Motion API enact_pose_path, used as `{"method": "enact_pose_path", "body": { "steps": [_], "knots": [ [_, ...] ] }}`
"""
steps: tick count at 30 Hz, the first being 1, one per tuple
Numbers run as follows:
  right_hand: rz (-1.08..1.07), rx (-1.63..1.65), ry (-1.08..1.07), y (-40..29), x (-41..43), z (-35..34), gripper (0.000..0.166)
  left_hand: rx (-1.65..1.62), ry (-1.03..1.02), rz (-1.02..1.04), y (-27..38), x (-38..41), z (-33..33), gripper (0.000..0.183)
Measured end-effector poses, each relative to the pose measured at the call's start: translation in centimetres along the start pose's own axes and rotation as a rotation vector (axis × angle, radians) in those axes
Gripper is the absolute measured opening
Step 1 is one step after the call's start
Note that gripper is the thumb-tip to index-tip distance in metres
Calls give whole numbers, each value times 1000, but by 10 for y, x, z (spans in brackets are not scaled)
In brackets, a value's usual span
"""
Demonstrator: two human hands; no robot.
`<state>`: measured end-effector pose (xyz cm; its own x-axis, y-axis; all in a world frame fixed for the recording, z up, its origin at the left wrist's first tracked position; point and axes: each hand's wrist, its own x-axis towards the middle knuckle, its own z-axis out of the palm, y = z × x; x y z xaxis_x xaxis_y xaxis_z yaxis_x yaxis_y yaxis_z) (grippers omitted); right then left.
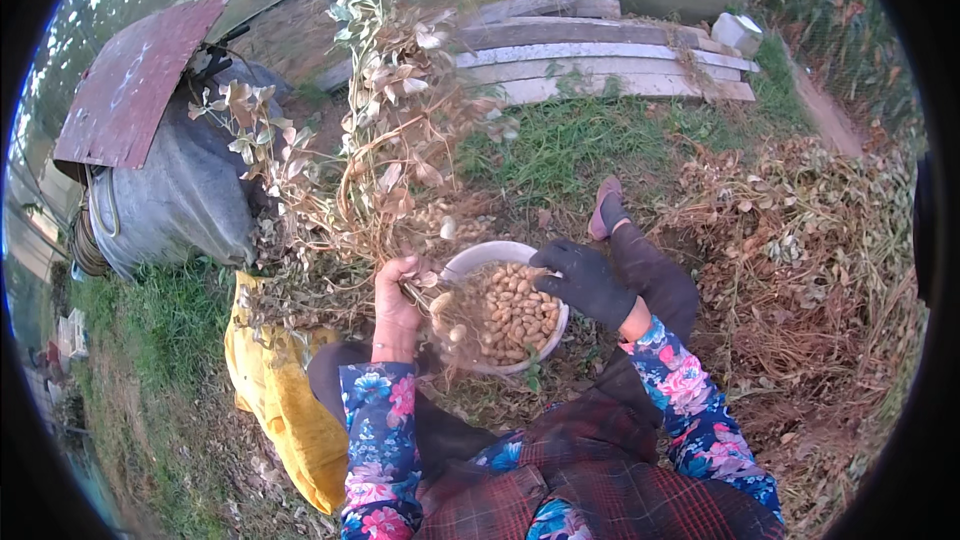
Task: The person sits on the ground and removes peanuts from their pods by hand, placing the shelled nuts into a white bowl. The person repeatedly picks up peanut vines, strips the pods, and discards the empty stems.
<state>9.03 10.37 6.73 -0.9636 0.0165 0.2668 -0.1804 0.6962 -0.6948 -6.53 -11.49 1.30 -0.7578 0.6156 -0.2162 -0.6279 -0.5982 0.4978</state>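
My bare left hand (395, 296) grips the stems of a dried peanut plant (390, 165). Its leafy tops point away from me, and the root end with pods (442, 307) hangs over the left side of a pale round tub (480, 256). Inside the tub lie many unshelled peanuts (517, 307). My right hand (585, 281), in a dark glove, hovers at the tub's right rim. Its fingers are curled and apart, with nothing visible between them. The roots look blurred and hide part of the tub's left half.
Pulled peanut plants (795, 277) are heaped on my right. A yellow sack (277, 390) lies at my left beneath dry vines. Farther off are stacked boards (600, 52), a white bucket (736, 34) and a grey tarp-covered pile (180, 187) topped by a reddish sheet (139, 82).
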Motion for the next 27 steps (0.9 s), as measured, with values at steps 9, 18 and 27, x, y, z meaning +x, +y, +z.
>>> {"method": "enact_pose_path", "body": {
  "steps": [9,18,27],
  "knots": [
    [30,644,246,-65,82,20,18,284,89,-4,-12,-7,4,29],
    [338,1090,187,-50,123,37,12,439,98,79,-23,-11,1,34],
    [148,774,154,-33,110,41,20,450,182,111,-16,-19,16,34]
  ]
}}
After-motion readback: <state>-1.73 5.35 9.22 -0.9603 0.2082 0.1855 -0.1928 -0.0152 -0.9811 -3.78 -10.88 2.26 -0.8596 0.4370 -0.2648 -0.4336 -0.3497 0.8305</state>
